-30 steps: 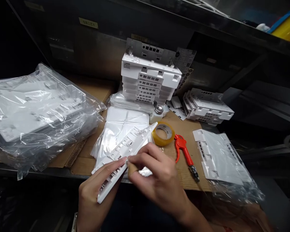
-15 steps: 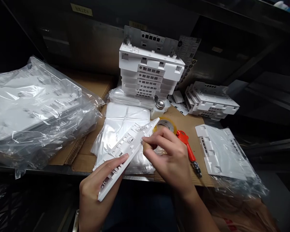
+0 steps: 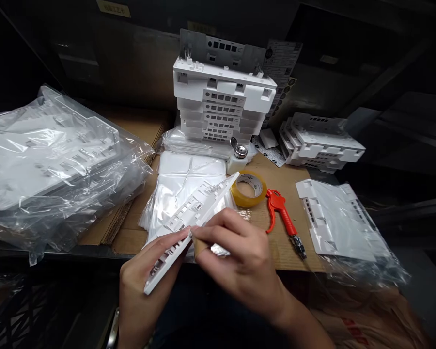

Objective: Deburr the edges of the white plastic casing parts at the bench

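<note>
White plastic panel (image 3: 192, 220), a long flat moulded piece with slots and clips along its edge, is held up on a slant just above the near edge of the table (image 3: 287, 252). Only one view here, the head camera looking down. The left hand (image 3: 145, 281) is wrapped around the lower end of the panel, thumb lying along the slotted edge. The right hand (image 3: 240, 261) is pinched shut on something small and tan, can't tell what exactly, and its tip sits right against the panel's edge next to the left thumb.

Half a second back the right hand was further up the panel toward the far end; now it's back down by the lower part, so it looks like it's going back and forth along that edge.

Around it: a roll of clear yellowish tape (image 3: 249, 188) just past the panel's far tip, a red-handled tool (image 3: 283, 220) beside it on the cardboard, a tall stack of white plastic housings (image 3: 221, 109) at the back, and a bagged pile of white panels (image 3: 54, 155) off to the left.
</note>
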{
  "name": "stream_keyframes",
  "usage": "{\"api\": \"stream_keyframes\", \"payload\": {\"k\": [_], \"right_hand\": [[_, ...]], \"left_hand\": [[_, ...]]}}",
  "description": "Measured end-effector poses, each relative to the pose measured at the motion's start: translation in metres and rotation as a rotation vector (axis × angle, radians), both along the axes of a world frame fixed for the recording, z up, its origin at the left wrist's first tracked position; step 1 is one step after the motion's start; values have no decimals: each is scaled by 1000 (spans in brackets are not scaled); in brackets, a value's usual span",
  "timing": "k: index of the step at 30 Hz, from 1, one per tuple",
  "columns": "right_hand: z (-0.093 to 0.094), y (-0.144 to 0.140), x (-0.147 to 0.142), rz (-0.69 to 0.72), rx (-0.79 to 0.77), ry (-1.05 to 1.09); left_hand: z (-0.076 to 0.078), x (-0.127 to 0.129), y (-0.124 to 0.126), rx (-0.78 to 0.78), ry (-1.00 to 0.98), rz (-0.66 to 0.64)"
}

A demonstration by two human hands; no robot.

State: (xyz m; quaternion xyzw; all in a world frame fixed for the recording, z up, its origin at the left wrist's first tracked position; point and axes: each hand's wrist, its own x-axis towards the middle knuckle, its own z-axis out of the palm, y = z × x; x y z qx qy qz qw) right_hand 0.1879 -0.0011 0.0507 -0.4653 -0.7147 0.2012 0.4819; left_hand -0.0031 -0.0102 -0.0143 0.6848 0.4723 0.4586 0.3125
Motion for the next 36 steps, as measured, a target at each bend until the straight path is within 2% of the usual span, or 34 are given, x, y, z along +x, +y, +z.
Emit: {"api": "stream_keyframes", "payload": {"k": [2, 6, 9, 12, 17, 20, 23, 26, 28, 29, 31, 34, 36], "right_hand": [[-2, 7, 6, -60, 14, 20], [-9, 44, 36, -314, 47, 47], [-9, 60, 49, -367, 73, 14], [-2, 48, 38, -307, 51, -39], [9, -4, -10, 27, 60, -154], [7, -8, -16, 89, 84, -160], [-2, 24, 12, -78, 54, -77], [-8, 65, 57, -396, 25, -26], [-5, 79, 79, -538, 31, 8], [-1, 79, 83, -558, 39, 46], [9, 67, 79, -460, 4, 190], [22, 35, 53, -72, -257, 476], [24, 18, 34, 146, -421, 559]], "left_hand": [[1, 0, 0, -11, -7, 26], [3, 4, 1, -36, -27, 65], [3, 5, 3, -32, -30, 68], [3, 3, 4, -43, -35, 80], [4, 0, 5, -21, -70, 31], [4, -1, 5, -10, -83, 30], [4, -1, 7, -49, -97, 101], [7, -2, 10, -68, -147, 151], [11, -5, 14, -93, -208, 183], [14, -6, 16, -113, -229, 196], [22, -10, 21, -149, -244, 219], [35, -16, 28, -162, -233, 180], [43, -19, 32, -165, -216, 114]]}}
